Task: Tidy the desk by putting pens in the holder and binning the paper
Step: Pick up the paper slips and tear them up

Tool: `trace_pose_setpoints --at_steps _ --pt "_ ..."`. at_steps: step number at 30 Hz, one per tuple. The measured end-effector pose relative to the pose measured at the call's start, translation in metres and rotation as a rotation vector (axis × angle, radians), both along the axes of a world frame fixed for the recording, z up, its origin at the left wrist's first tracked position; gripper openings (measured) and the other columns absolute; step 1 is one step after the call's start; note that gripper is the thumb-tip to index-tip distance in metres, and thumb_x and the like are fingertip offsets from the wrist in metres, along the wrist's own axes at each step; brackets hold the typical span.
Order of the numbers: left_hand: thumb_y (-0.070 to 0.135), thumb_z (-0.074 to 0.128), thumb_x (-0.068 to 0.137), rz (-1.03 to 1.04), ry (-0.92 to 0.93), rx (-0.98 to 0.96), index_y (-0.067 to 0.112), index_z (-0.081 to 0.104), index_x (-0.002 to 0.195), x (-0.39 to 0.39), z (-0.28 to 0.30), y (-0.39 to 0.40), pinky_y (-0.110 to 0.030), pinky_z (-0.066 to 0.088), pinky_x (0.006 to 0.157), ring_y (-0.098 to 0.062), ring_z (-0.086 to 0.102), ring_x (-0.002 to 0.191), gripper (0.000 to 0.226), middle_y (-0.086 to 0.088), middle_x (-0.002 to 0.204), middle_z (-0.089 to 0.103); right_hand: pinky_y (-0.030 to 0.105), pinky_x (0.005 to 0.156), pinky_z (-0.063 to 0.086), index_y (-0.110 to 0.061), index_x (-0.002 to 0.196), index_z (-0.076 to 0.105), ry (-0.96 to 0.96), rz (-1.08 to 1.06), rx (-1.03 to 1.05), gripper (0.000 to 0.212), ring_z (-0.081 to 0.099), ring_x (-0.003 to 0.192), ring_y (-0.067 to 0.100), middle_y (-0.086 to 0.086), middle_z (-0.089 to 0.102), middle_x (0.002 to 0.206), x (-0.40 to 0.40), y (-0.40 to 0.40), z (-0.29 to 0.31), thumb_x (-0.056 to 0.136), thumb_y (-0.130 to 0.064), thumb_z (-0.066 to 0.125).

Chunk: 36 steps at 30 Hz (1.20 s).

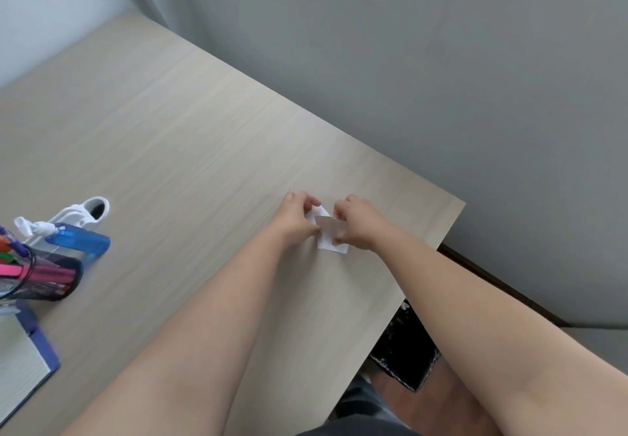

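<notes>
A small white piece of paper [326, 235] lies near the right end of the light wooden desk [176, 150], partly folded. My left hand [297, 219] pinches its left side and my right hand [356, 223] pinches its right side; both sets of fingers are closed on it. At the far left stands a black mesh pen holder [47, 279] with pink, orange, green and purple pens [20, 270] in it. A black-lined bin [406, 350] sits on the floor below the desk's right edge, partly hidden by the desk.
A blue spray bottle [80, 240] with a white nozzle stands beside the holder, in front of a white object [86, 213]. A blue-edged notebook [23, 364] lies at the lower left. The grey wall borders the desk's far side.
</notes>
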<state>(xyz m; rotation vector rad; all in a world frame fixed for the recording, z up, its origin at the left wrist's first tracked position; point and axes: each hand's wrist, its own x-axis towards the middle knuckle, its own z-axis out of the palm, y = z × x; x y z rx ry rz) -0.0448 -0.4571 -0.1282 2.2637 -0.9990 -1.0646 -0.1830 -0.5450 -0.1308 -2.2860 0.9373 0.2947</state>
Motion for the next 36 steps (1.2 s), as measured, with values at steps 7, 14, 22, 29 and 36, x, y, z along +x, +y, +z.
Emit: trace_pose_setpoints --at_steps 7,14,22,29,36 --pt "0.018 0.071 0.076 0.034 -0.141 -0.025 0.02 0.06 0.117 0.005 -0.002 0.003 -0.024 0.042 0.084 -0.014 0.055 0.099 0.043 0.001 0.114 0.05 0.027 0.049 0.027 -0.021 0.059 0.036 -0.228 -0.241 0.117 0.036 0.038 0.062 0.018 -0.004 0.041 0.063 -0.031 0.014 -0.011 0.076 -0.01 0.066" --pt "0.042 0.086 0.061 -0.033 -0.3 0.019 0.019 0.054 0.119 -0.016 -0.004 0.001 -0.034 0.041 0.094 -0.021 0.044 0.114 0.07 0.0 0.12 0.045 0.03 0.062 0.046 -0.023 0.109 0.051 -0.141 -0.224 0.17 0.048 0.057 0.078 0.022 0.004 0.059 0.087 -0.024 0.004 -0.005 0.071 -0.018 0.08" --pt "0.034 0.091 0.056 0.063 -0.234 0.2 0.016 0.057 0.107 -0.023 0.009 -0.013 -0.037 0.047 0.083 -0.025 0.048 0.116 0.065 -0.003 0.112 0.059 0.03 0.062 0.047 -0.025 0.102 0.058 -0.131 -0.201 0.171 0.043 0.059 0.079 0.02 0.004 0.062 0.089 -0.024 -0.002 -0.006 0.067 -0.019 0.082" --pt "0.023 0.088 0.057 0.046 -0.187 0.143 0.018 0.047 0.079 -0.028 0.009 -0.009 -0.034 0.044 0.063 -0.022 0.053 0.084 0.047 -0.005 0.1 0.054 0.025 0.054 0.039 -0.023 0.099 0.058 -0.155 -0.206 0.172 0.039 0.057 0.074 0.018 0.001 0.061 0.082 -0.026 0.0 -0.008 0.068 -0.02 0.082" --pt "0.022 0.08 0.072 0.147 0.094 -0.015 0.018 0.046 0.083 -0.043 0.011 0.001 -0.036 0.055 0.056 -0.021 0.063 0.071 0.036 -0.005 0.087 0.061 0.028 0.064 0.041 -0.016 0.105 0.06 -0.19 -0.438 0.174 0.034 0.054 0.081 0.022 0.004 0.059 0.091 -0.069 -0.002 -0.009 0.075 -0.019 0.074"
